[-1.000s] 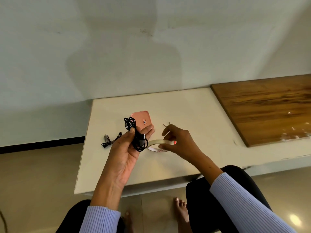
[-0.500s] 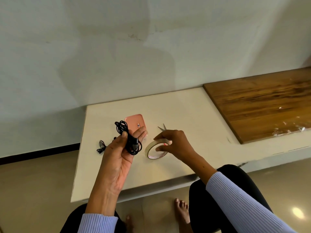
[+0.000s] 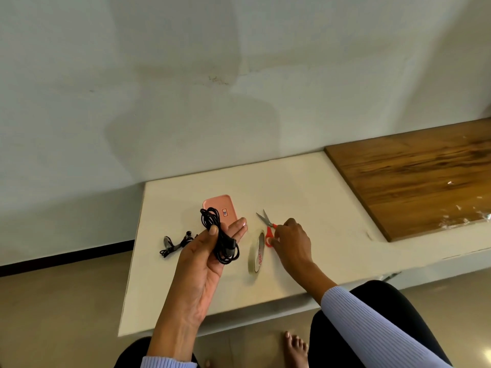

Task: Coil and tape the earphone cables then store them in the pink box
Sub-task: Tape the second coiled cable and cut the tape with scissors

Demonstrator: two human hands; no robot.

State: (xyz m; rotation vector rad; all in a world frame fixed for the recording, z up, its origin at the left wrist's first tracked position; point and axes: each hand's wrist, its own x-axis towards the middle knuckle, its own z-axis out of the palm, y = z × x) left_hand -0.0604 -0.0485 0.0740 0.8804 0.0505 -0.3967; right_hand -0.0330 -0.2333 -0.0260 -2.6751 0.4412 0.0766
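Note:
My left hand holds a coiled black earphone cable above the white table, thumb pressing the coil against the fingers. Just behind it lies the pink box, closed. A roll of pale tape stands on its edge on the table, between my hands. My right hand rests on the red handles of a pair of scissors, fingers curled at the handle loops. A second black earphone cable lies loose at the table's left edge.
A wooden board covers the table's right part, with scraps of clear film near its front. A wall rises right behind the table. My knees and bare feet are below the front edge.
My right hand has let go of the tape roll, which now stands on edge, and has moved right onto the scissors' handles. My left hand still holds the coil.

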